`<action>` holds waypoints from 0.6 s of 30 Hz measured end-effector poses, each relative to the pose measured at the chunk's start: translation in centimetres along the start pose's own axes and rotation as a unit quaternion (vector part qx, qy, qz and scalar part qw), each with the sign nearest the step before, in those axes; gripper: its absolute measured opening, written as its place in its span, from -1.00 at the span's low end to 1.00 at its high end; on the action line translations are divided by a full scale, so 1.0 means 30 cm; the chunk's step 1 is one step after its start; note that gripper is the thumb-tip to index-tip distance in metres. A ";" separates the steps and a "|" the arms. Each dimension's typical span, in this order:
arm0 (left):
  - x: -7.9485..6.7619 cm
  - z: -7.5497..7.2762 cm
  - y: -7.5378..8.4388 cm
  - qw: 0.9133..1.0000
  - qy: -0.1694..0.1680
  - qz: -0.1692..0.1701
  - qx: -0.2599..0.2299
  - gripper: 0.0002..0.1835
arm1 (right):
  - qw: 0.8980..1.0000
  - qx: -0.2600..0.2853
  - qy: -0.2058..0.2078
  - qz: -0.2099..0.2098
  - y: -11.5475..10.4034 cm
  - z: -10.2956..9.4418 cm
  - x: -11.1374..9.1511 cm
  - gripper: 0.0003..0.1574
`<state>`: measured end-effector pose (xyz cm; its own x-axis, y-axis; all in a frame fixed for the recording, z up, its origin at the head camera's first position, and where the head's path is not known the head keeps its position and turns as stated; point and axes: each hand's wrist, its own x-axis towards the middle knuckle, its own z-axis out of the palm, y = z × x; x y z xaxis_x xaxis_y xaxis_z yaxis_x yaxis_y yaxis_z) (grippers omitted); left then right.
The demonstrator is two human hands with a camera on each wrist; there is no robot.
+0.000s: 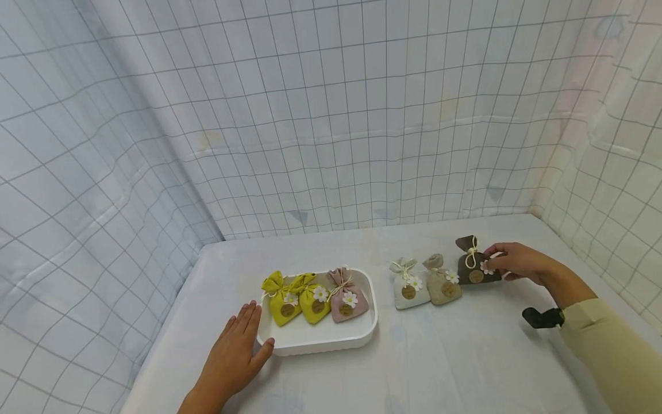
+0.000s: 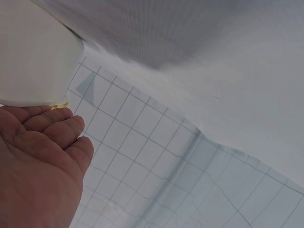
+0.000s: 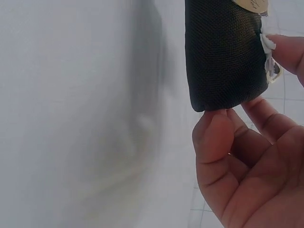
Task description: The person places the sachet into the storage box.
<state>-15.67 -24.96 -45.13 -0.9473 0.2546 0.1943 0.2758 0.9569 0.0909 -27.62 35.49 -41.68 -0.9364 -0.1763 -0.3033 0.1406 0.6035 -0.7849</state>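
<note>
My left hand (image 1: 233, 351) rests against the left side of a white tray (image 1: 326, 347), its fingers along the side and its thumb at the front corner. In the left wrist view, the fingers (image 2: 66, 124) touch the tray's wall (image 2: 35, 57). Two yellow drawstring pouches (image 1: 283, 302) and a pink pouch (image 1: 347, 302) lie in the tray. At the far right, my right hand (image 1: 522, 263) pinches a dark brown pouch (image 1: 473, 267) by its right side. Its thumb (image 3: 287, 50) is on the white flower; other fingers touch the pouch's end and go partly behind it.
A white pouch (image 1: 410, 284) and a beige pouch (image 1: 442, 282) lie side by side between the tray and the dark one. A black object (image 1: 542, 318) sits at the right wrist. Grid-patterned curtains (image 1: 362, 115) surround the white table (image 1: 455, 356).
</note>
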 end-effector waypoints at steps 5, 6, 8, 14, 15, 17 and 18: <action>-0.001 0.000 0.000 1.000 0.003 0.002 0.000 -0.18 | 1.000 0.002 0.002 -0.010 -0.018 -0.007 -0.007 -0.30; -0.001 -0.001 0.000 1.000 0.005 0.003 0.000 -0.19 | 1.000 0.002 0.002 -0.012 -0.022 -0.008 -0.008 -0.30; -0.001 -0.002 0.000 1.000 0.009 0.005 0.000 -0.19 | 1.000 0.001 0.001 -0.017 -0.028 -0.009 -0.010 -0.30; 0.000 -0.004 0.002 1.000 0.004 0.003 -0.001 -0.18 | 1.000 -0.011 0.006 -0.029 -0.045 -0.010 -0.017 -0.29; 0.000 -0.003 0.001 1.000 0.003 0.002 0.000 -0.18 | 0.999 -0.012 0.007 -0.030 -0.048 -0.009 -0.018 -0.28; 0.000 -0.002 0.000 1.000 0.003 0.002 0.001 -0.18 | 0.999 -0.013 0.009 -0.032 -0.055 -0.008 -0.020 -0.28; 0.000 -0.002 0.000 1.000 0.003 0.002 0.001 -0.18 | 0.999 -0.014 0.010 -0.034 -0.059 -0.007 -0.022 -0.28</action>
<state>-15.66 -24.97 -45.09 -0.9452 0.2582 0.1997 0.2798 0.9560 0.0881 -27.32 34.69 -39.98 -0.9497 -0.2019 -0.2396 0.0686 0.6122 -0.7877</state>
